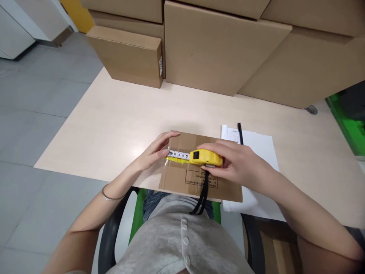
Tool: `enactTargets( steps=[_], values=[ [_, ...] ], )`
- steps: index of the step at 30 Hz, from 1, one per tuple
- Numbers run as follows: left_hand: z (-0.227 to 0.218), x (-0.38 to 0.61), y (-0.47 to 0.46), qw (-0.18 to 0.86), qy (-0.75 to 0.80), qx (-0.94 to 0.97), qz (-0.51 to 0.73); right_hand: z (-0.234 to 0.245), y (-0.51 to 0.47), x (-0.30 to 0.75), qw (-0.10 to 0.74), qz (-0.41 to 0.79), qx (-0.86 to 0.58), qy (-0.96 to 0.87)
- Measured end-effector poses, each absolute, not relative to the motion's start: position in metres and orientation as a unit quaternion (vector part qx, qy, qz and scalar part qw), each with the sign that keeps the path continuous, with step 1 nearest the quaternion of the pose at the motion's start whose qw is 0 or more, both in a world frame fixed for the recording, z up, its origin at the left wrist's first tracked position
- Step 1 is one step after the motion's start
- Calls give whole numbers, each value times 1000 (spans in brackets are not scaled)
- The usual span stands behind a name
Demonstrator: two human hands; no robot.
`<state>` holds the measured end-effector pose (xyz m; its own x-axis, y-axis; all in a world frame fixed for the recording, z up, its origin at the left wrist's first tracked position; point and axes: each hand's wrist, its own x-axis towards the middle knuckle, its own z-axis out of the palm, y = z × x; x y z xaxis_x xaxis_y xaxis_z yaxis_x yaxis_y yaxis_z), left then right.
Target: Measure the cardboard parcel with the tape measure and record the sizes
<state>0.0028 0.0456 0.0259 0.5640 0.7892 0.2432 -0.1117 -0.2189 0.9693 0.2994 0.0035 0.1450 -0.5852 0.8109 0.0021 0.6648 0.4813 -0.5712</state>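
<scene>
1. The yellow tape measure (205, 157) lies across a flat cardboard box (194, 182) at the near edge of the table (114, 125), with its blade (179, 155) drawn out leftwards
2. The right hand (236, 165) is clasped around the case; the left hand (152, 154) pins the blade's tip at the box's left edge, seemingly hooked there
3. If those fingertips slip, the blade could snap back, and a push might slide the box off
4. Paper (261, 146) and a pen (240, 133) lie just beside the box, with cartons (222, 49) behind

Pale wood bench (119, 114) across the middle, stacked cardboard boxes (222, 49) along its far edge, grey tiled floor (42, 95) at left, white cabinet (14, 34) upper left, yellow wall strip (76, 15) beside it, black-framed chair (110, 228) with green seat at bottom, even indoor light
</scene>
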Motion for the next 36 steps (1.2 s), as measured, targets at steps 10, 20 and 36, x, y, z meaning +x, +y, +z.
enactTargets(
  steps=[10,20,36],
  values=[
    [26,1,47,601,268,651,378,147,-13,323,169,276,-462,-826],
    [20,-6,51,604,266,657,364,148,-31,430,128,251,-568,-773],
    [20,-5,50,594,277,656,374,154,-38,417,138,229,-556,-787]
  ],
)
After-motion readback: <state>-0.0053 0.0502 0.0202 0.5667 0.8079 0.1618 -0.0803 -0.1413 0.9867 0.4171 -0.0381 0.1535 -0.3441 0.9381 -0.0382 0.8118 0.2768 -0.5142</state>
